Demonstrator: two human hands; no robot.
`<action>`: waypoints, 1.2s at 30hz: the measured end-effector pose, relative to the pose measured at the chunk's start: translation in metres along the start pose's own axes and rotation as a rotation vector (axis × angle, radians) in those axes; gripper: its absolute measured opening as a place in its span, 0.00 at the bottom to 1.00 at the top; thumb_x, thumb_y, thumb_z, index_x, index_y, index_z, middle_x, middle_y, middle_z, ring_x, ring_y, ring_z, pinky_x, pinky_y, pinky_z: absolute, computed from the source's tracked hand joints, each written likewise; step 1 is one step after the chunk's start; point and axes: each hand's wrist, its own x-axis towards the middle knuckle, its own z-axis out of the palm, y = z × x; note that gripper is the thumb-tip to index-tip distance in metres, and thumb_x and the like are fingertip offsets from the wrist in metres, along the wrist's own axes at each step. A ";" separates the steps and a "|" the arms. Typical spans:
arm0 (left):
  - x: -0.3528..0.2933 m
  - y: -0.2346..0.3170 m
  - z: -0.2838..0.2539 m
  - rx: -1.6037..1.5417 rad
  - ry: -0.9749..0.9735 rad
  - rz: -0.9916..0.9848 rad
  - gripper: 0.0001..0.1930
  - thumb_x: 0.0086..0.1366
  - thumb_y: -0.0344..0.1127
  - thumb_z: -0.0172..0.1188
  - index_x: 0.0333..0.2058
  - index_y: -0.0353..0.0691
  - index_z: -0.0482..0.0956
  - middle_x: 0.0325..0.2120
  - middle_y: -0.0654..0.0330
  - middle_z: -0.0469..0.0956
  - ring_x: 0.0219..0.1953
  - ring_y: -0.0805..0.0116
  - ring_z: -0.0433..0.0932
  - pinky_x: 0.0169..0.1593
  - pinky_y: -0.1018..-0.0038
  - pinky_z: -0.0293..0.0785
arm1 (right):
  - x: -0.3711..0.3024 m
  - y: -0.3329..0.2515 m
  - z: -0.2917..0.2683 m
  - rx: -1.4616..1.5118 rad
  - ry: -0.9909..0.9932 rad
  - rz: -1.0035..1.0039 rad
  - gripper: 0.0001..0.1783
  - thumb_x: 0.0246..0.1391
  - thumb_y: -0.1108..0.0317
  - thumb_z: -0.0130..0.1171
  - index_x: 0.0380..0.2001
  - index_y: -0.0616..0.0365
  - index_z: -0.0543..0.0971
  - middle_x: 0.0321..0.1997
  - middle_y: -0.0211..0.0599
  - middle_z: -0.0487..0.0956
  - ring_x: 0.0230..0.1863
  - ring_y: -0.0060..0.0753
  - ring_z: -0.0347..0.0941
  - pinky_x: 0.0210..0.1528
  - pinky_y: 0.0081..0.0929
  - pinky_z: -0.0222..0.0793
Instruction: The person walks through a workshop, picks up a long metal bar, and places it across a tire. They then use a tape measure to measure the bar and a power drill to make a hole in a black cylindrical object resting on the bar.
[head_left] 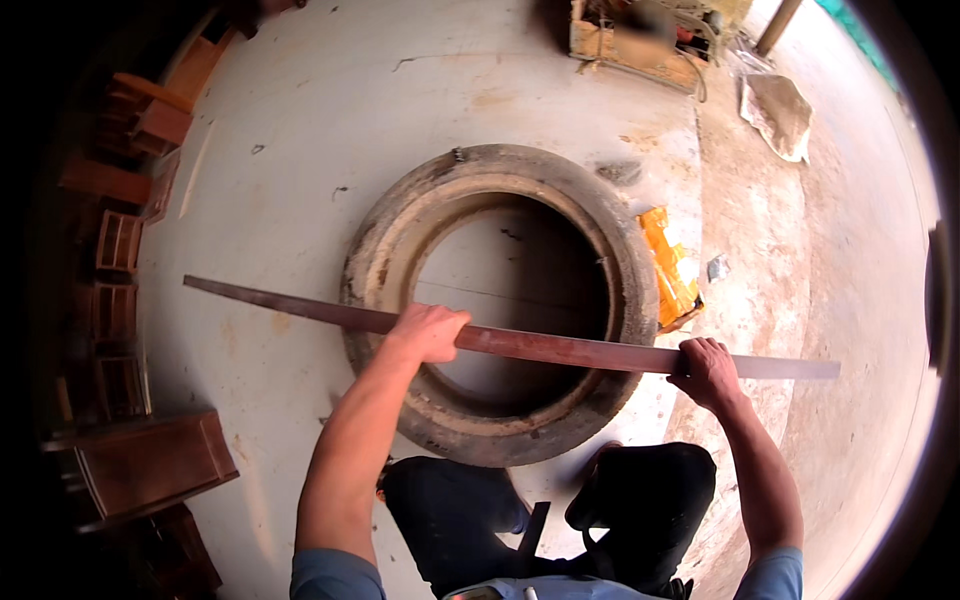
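A long, narrow reddish-brown wooden strip (560, 348) spans the view from left to right, above a worn tyre (500, 440) that lies flat on the floor. My left hand (432, 332) is closed round the strip left of its middle, over the tyre's opening. Nearer the strip's right end, just past the tyre's rim, my right hand (708, 373) grips it too. Both ends of the strip stick out beyond my hands. Whether the strip rests on the tyre or is held above it, I cannot tell.
Dark wooden furniture pieces, among them a brown cabinet (155, 465), line the left side. A yellow-wrapped package (670, 265) sits against the tyre's right side. At the far right stand a wooden crate (645, 60) of tools and a pale crumpled sack (778, 112).
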 end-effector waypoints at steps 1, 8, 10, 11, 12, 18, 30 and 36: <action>0.001 0.005 -0.006 0.013 -0.004 -0.004 0.23 0.53 0.31 0.61 0.51 0.45 0.79 0.43 0.50 0.84 0.48 0.50 0.82 0.49 0.54 0.76 | 0.002 0.006 -0.003 -0.015 -0.038 -0.001 0.22 0.43 0.57 0.75 0.38 0.54 0.77 0.39 0.37 0.79 0.49 0.47 0.74 0.55 0.43 0.67; -0.001 -0.003 0.014 -0.033 0.143 0.017 0.24 0.52 0.30 0.61 0.51 0.43 0.79 0.43 0.49 0.83 0.49 0.47 0.80 0.51 0.53 0.75 | -0.011 0.036 -0.009 0.023 0.025 -0.177 0.36 0.45 0.53 0.74 0.55 0.58 0.75 0.54 0.44 0.79 0.59 0.48 0.72 0.66 0.44 0.63; -0.006 0.001 0.014 -0.059 0.207 0.005 0.26 0.51 0.30 0.61 0.52 0.42 0.78 0.45 0.49 0.83 0.50 0.47 0.80 0.52 0.53 0.75 | -0.025 0.061 -0.013 0.037 0.040 -0.125 0.38 0.45 0.53 0.75 0.57 0.58 0.74 0.57 0.46 0.78 0.62 0.49 0.71 0.67 0.45 0.63; -0.010 0.005 0.014 -0.080 0.237 0.002 0.28 0.51 0.28 0.63 0.55 0.41 0.75 0.46 0.47 0.82 0.55 0.47 0.77 0.56 0.55 0.72 | -0.035 0.078 -0.014 0.044 0.061 -0.080 0.39 0.44 0.54 0.76 0.57 0.58 0.74 0.58 0.46 0.77 0.63 0.51 0.70 0.67 0.46 0.63; -0.015 0.007 0.014 -0.073 0.294 0.013 0.32 0.51 0.29 0.65 0.58 0.40 0.73 0.50 0.48 0.79 0.57 0.47 0.75 0.60 0.55 0.70 | -0.042 0.096 -0.016 0.012 0.077 -0.040 0.39 0.43 0.54 0.76 0.57 0.58 0.74 0.59 0.46 0.77 0.63 0.52 0.69 0.67 0.46 0.63; -0.045 0.023 0.041 -0.268 0.809 -0.145 0.42 0.53 0.33 0.71 0.67 0.39 0.63 0.62 0.46 0.69 0.61 0.48 0.71 0.67 0.59 0.64 | -0.110 0.203 -0.041 -0.077 0.229 0.334 0.41 0.48 0.52 0.73 0.61 0.62 0.73 0.66 0.54 0.71 0.68 0.57 0.63 0.71 0.47 0.60; -0.020 0.071 0.094 -2.135 0.826 -0.363 0.29 0.67 0.47 0.66 0.60 0.43 0.66 0.53 0.54 0.74 0.51 0.59 0.77 0.52 0.58 0.77 | -0.229 0.533 0.019 0.991 0.665 0.535 0.41 0.65 0.49 0.57 0.73 0.60 0.59 0.73 0.47 0.66 0.70 0.39 0.65 0.72 0.37 0.56; 0.007 0.112 0.114 -2.414 0.621 -0.423 0.29 0.63 0.58 0.68 0.54 0.45 0.73 0.50 0.56 0.74 0.51 0.60 0.77 0.56 0.60 0.76 | -0.190 0.551 0.046 0.579 0.498 1.050 0.52 0.62 0.30 0.49 0.77 0.50 0.50 0.82 0.45 0.47 0.81 0.45 0.44 0.78 0.44 0.43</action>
